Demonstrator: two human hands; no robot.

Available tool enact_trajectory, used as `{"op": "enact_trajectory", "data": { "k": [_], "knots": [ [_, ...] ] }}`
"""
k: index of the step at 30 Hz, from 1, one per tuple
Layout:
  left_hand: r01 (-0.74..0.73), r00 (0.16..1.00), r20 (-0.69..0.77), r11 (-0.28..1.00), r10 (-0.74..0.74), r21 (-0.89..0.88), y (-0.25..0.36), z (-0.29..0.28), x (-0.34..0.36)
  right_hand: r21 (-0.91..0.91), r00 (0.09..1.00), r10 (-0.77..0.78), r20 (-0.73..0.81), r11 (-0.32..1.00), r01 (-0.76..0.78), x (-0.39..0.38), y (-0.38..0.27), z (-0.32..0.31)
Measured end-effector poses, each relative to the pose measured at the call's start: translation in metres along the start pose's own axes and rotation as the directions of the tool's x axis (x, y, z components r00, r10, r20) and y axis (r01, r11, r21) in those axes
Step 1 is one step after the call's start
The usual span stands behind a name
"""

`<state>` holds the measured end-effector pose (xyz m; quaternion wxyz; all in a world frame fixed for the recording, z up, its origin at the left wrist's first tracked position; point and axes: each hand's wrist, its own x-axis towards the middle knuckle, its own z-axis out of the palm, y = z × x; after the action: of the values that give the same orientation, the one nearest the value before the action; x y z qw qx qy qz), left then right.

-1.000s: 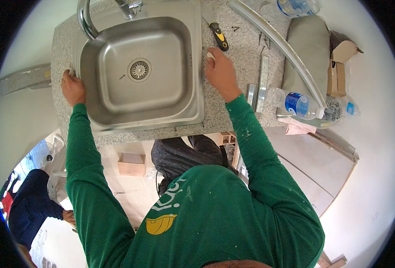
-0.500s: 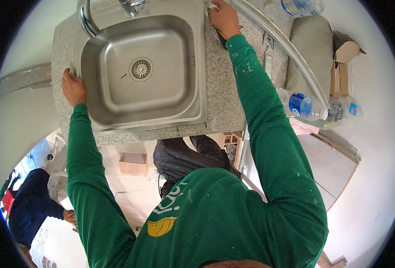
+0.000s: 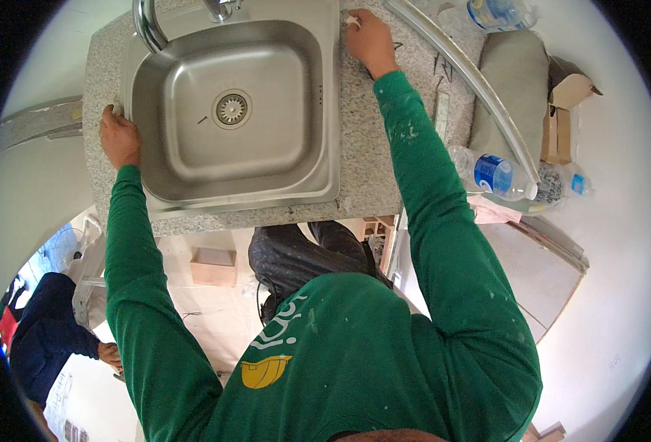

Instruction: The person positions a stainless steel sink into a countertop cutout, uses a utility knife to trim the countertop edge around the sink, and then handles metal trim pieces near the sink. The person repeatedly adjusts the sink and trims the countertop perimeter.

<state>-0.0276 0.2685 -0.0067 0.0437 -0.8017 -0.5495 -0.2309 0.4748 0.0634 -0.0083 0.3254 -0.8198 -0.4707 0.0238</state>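
Note:
A steel sink with a chrome tap and round drain sits in a speckled stone countertop; a small screw rests beside the drain. My left hand is at the sink's left edge, fingers closed around a small pale item that I cannot make out. At the upper right edge, my right hand is closed on a small white object. Loose screws lie to its right.
A long pale trim strip, grey-green cushion, plastic bottles and cardboard box crowd the right side. A wooden box is on the floor below. A co-worker in dark clothing works at lower left.
My right hand has moved up along the sink's right edge to where the yellow-and-black tool lay, then slightly back down. My left hand has shifted a little upward in the picture.

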Motion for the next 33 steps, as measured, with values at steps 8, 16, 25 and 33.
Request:
{"op": "enact_trajectory", "data": {
  "k": [8,16,25,33],
  "knots": [
    [0.033,0.999,0.018,0.999,-0.033,0.023,-0.004,0.0,0.0,0.058,0.978,0.178,0.105,0.981,-0.184,-0.053,-0.051,-0.03],
    [0.032,0.999,0.017,0.999,-0.032,0.041,-0.002,-0.001,-0.001,0.067,0.966,0.216,0.143,0.971,-0.228,-0.114,-0.07,-0.048],
    [0.015,1.0,0.026,0.999,-0.016,0.031,-0.005,0.002,0.001,0.091,0.967,0.191,0.17,0.974,-0.208,-0.179,-0.08,-0.063],
    [0.027,1.0,0.003,0.999,-0.027,0.038,-0.006,0.001,0.0,0.161,0.983,0.154,0.102,0.972,-0.169,-0.149,-0.075,-0.076]
  ]
}}
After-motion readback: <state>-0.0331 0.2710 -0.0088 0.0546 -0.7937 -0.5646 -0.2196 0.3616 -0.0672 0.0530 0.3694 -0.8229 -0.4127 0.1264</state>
